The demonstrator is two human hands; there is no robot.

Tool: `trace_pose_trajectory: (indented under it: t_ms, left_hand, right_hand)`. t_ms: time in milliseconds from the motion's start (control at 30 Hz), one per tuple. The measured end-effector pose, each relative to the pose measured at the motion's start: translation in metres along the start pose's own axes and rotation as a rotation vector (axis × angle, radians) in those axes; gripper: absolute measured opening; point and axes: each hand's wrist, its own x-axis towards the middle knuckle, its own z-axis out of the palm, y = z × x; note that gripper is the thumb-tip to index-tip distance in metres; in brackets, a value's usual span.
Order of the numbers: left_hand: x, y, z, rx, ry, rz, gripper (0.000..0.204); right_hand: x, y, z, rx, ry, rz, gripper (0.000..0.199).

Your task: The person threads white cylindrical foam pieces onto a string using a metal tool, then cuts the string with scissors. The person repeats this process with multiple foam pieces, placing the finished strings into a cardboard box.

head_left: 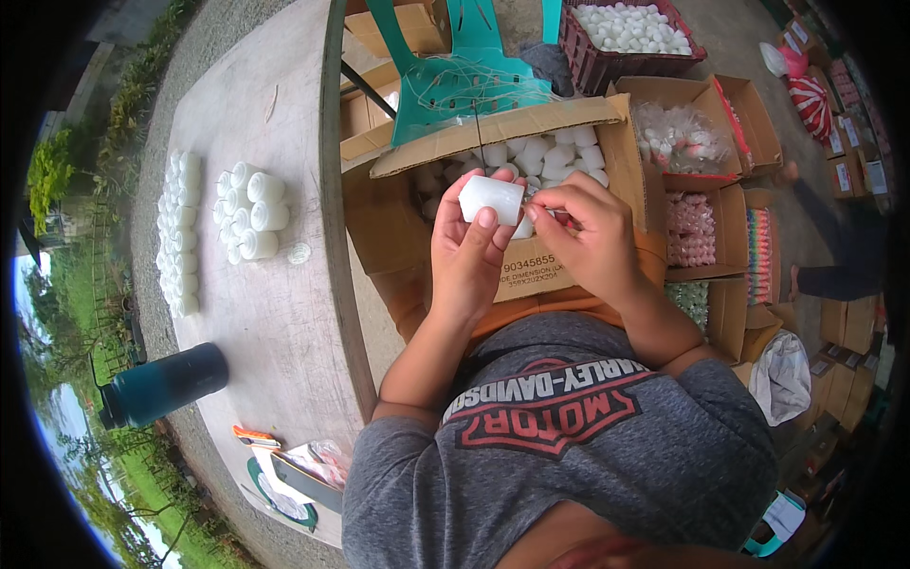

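My left hand (pixel 464 261) is closed around a white candle (pixel 488 201), thumb along its near side. At the candle's right end, the fingertips of my right hand (pixel 597 237) are pinched together. What they hold, perhaps a thin wick, is too small to make out. Both hands are above an open cardboard box (pixel 540 266), which contains many loose white candles (pixel 559 156). To the left, a cluster of white candles (pixel 256 213) stands on the grey table (pixel 284 332), with longer rows of candles (pixel 178 237) beyond it.
A green chair (pixel 464 81) with thin strands stands behind the box. The table also holds a dark bottle (pixel 166 384) and an orange cutter (pixel 256 437). A maroon crate (pixel 592 71) and boxes of wrapped goods (pixel 692 228) lie rightward, near another person's leg (pixel 839 280).
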Motion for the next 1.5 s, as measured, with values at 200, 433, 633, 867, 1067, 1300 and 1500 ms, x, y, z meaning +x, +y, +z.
trace_pose_trajectory:
  t_ms: [200, 433, 633, 867, 1067, 1300, 1500]
  left_hand:
    - [-0.001, 0.0, -0.001, 0.074, -0.033, 0.035, 0.049]
    - [-0.001, -0.002, -0.003, -0.054, -0.051, -0.009, 0.046]
    - [0.0, -0.001, -0.003, -0.065, -0.075, -0.005, 0.045]
    - [-0.001, -0.001, -0.003, -0.11, -0.102, -0.026, 0.047]
    - [-0.001, -0.002, -0.004, 0.042, -0.134, 0.055, 0.051]
    - [-0.001, -0.002, -0.005, 0.234, -0.128, 0.156, 0.055]
    - [-0.001, 0.002, -0.001, 0.141, -0.048, 0.096, 0.052]
  right_hand:
    - [-0.001, -0.001, 0.001, 0.065, -0.028, 0.054, 0.008]
    - [0.0, -0.001, -0.004, 0.149, -0.058, 0.096, 0.006]
    - [-0.001, 0.003, -0.005, 0.248, -0.131, 0.175, 0.01]
    - [-0.001, 0.008, -0.01, 0.905, -0.288, 0.605, 0.019]
    - [-0.001, 0.006, -0.009, 0.897, -0.294, 0.613, 0.019]
    - [-0.005, 0.008, -0.001, 0.509, -0.163, 0.402, 0.011]
    - [-0.011, 0.006, 0.005, 0.193, -0.007, 0.136, 0.017]
